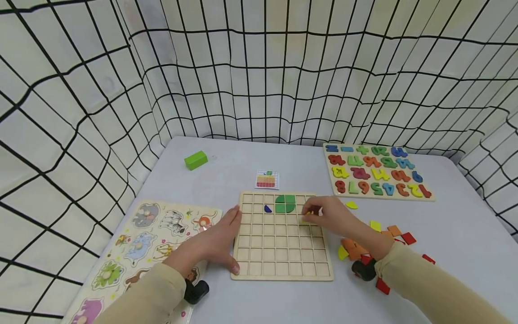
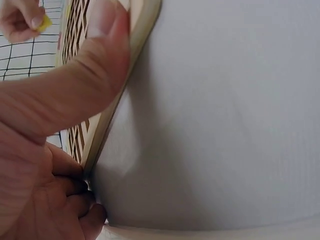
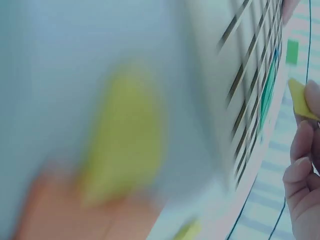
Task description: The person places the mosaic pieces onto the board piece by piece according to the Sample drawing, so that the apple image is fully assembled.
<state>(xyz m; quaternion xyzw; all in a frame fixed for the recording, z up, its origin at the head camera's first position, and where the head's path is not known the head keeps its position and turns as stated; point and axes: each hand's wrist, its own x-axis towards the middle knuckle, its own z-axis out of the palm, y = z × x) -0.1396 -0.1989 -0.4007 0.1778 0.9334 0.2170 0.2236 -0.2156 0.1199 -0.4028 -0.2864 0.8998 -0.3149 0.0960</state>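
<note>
Head view: I brace the grid board (image 1: pixel 282 249) with my left hand (image 1: pixel 218 240), fingers straight and together along its left edge, thumb on its near corner, while my right hand (image 1: pixel 332 215) pinches a yellow tile (image 1: pixel 308 213) over its upper right cells, right of the green pieces (image 1: pixel 285 203). To seat it cleanly, I judge I should square the tile to one cell, lower it flat, and hold the board from sliding.

Small yellow piece (image 1: pixel 307 213) pinched above wooden grid board (image 1: pixel 283 265), flat on table
</note>
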